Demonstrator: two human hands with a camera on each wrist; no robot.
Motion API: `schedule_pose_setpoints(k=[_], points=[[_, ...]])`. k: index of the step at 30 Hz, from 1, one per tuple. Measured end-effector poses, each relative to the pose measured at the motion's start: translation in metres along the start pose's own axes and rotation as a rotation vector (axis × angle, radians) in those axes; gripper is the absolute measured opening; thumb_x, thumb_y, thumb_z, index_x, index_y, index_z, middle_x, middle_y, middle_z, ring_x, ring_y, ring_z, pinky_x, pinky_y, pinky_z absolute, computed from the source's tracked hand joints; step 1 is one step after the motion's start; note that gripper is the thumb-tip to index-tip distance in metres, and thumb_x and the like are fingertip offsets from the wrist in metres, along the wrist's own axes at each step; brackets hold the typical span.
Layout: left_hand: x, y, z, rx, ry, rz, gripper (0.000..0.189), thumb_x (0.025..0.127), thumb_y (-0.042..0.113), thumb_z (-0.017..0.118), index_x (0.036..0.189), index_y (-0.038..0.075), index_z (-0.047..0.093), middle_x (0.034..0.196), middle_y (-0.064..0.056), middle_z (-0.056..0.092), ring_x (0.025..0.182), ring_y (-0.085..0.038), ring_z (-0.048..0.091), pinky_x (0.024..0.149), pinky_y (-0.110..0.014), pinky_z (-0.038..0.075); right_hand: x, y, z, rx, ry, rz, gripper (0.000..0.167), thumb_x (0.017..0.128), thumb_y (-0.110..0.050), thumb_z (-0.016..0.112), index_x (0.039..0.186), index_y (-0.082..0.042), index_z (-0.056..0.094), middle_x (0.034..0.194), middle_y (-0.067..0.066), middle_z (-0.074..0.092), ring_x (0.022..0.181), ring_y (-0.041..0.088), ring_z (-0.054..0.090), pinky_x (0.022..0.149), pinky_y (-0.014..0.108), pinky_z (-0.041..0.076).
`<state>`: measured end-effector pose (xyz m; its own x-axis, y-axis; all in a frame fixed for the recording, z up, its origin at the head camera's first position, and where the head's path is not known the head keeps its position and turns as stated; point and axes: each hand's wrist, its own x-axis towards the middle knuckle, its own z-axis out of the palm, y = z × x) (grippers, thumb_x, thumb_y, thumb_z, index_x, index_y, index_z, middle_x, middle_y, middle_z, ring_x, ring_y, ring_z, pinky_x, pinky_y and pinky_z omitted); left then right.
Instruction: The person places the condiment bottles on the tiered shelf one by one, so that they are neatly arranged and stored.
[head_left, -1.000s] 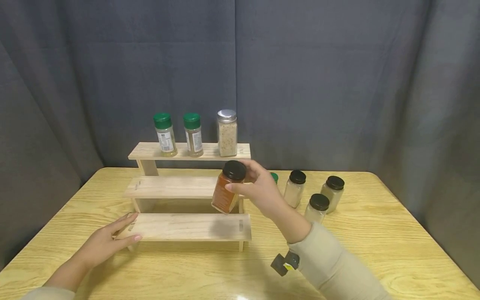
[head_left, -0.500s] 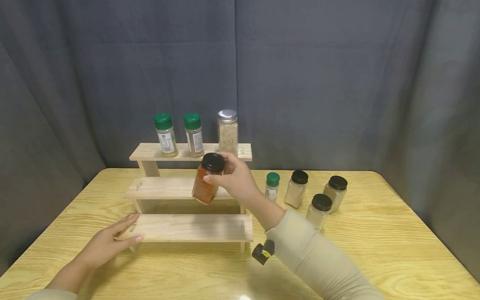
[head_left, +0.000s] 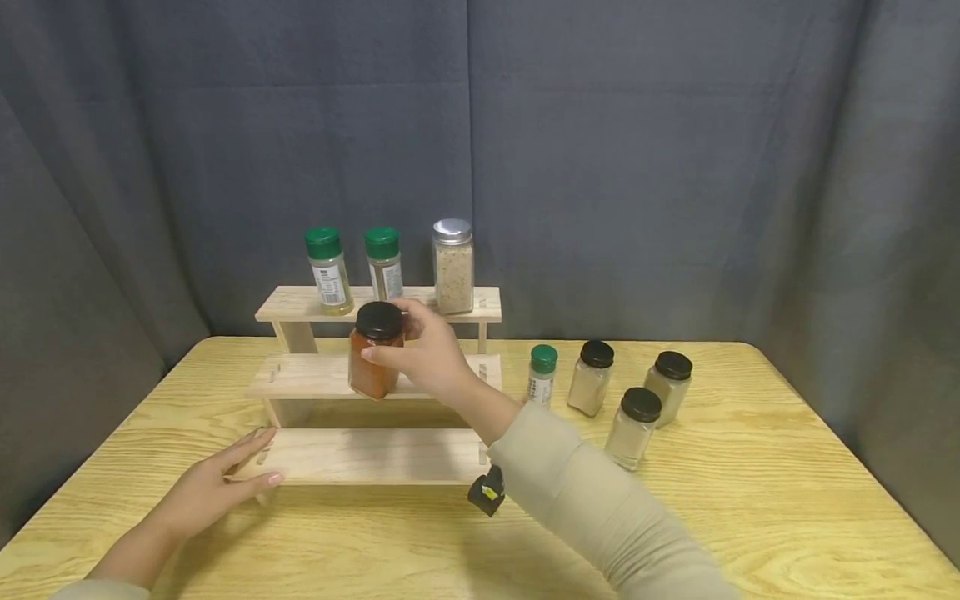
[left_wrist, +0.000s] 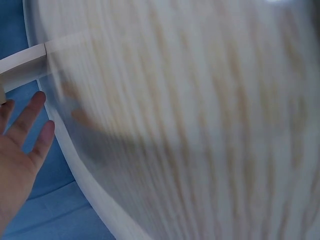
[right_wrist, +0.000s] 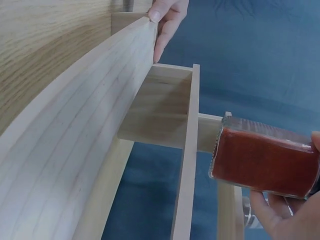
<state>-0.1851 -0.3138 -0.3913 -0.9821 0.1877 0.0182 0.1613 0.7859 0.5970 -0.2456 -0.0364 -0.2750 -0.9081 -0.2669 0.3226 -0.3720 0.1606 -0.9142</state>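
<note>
A square glass spice jar (head_left: pixel 375 362) with a black lid and red-orange powder is gripped by my right hand (head_left: pixel 423 350) between thumb and fingers. In the head view it overlaps the middle shelf of a three-tier wooden rack (head_left: pixel 300 379), left of centre. The right wrist view shows the jar (right_wrist: pixel 265 160) lying sideways across the picture, its base toward the shelves. My left hand (head_left: pixel 206 492) rests at the left end of the bottom shelf, thumb at the front edge and extended index finger at the back corner. In the left wrist view its fingers (left_wrist: pixel 25 117) look straight and spread.
On the top shelf stand two green-lidded spice bottles (head_left: pixel 328 275) and a silver-lidded jar (head_left: pixel 453 271). Right of the rack, a green-lidded bottle (head_left: pixel 541 379) and three black-lidded jars (head_left: pixel 632 433) stand on the wooden table (head_left: pixel 750 500). Grey curtain (head_left: pixel 637 167) hangs behind.
My right hand has carried the red-orange jar leftward along the rack, and the jar is more upright. The green-lidded bottle on the table is now uncovered. My left hand has stayed put.
</note>
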Motion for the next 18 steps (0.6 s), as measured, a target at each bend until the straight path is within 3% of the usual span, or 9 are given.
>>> schedule_pose_setpoints(k=[12, 18], points=[[0.001, 0.0, 0.001, -0.031, -0.001, 0.007, 0.068, 0.082, 0.044, 0.053, 0.137, 0.015, 0.026, 0.137, -0.023, 0.021, 0.112, -0.05, 0.03, 0.081, -0.064, 0.028, 0.015, 0.003, 0.024, 0.002, -0.011, -0.071, 0.058, 0.066, -0.008, 0.074, 0.118, -0.007, 0.05, 0.096, 0.002, 0.059, 0.08, 0.007, 0.053, 0.071, 0.02, 0.042], [0.0, 0.001, -0.001, -0.017, 0.0, 0.001, 0.068, 0.082, 0.045, 0.052, 0.137, 0.015, 0.026, 0.137, -0.022, 0.022, 0.111, -0.05, 0.032, 0.08, -0.064, 0.029, 0.024, 0.003, 0.035, -0.008, -0.041, -0.09, 0.057, 0.068, -0.009, 0.074, 0.119, -0.009, 0.049, 0.09, -0.002, 0.059, 0.076, 0.006, 0.051, 0.066, 0.019, 0.043]])
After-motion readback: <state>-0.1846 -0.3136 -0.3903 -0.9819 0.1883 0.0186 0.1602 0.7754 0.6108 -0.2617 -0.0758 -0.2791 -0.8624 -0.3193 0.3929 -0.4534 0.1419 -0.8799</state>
